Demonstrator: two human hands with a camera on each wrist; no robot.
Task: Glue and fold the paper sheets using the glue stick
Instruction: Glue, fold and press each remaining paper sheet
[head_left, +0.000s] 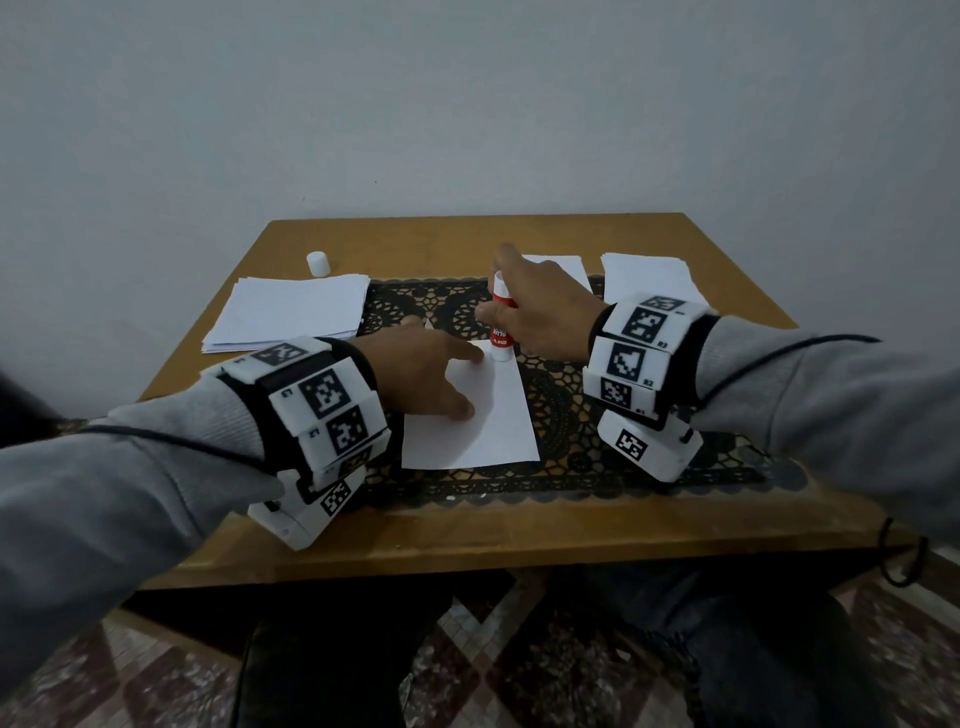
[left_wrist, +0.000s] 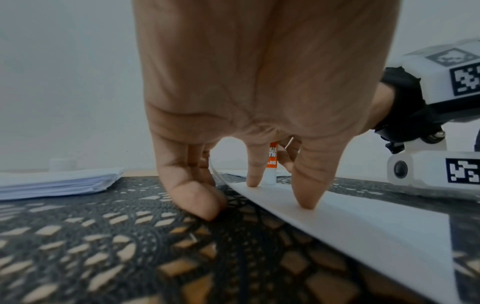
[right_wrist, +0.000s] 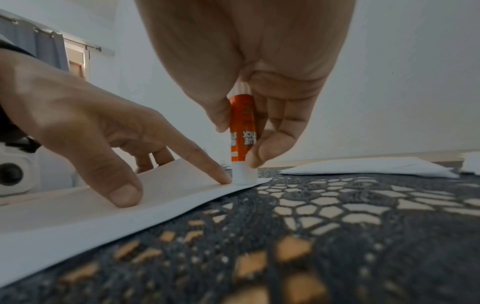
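A white paper sheet (head_left: 488, 421) (left_wrist: 363, 222) (right_wrist: 78, 207) lies on the black lace mat (head_left: 571, 415). My left hand (head_left: 431, 374) (left_wrist: 254, 185) (right_wrist: 135, 164) presses it flat with straight fingers, index tip near the sheet's far right corner. My right hand (head_left: 535, 312) (right_wrist: 241, 144) grips a red-and-white glue stick (head_left: 502, 322) (left_wrist: 271, 164) (right_wrist: 242, 139), held upside down, its white end touching that far corner of the sheet. The stick's white cap (head_left: 318, 263) stands apart at the table's far left.
A stack of white sheets (head_left: 291, 312) (left_wrist: 52, 183) lies at the left of the wooden table (head_left: 467, 540). More sheets (head_left: 649, 275) (right_wrist: 363, 166) lie at the far right behind my right hand. A wall stands just behind the table.
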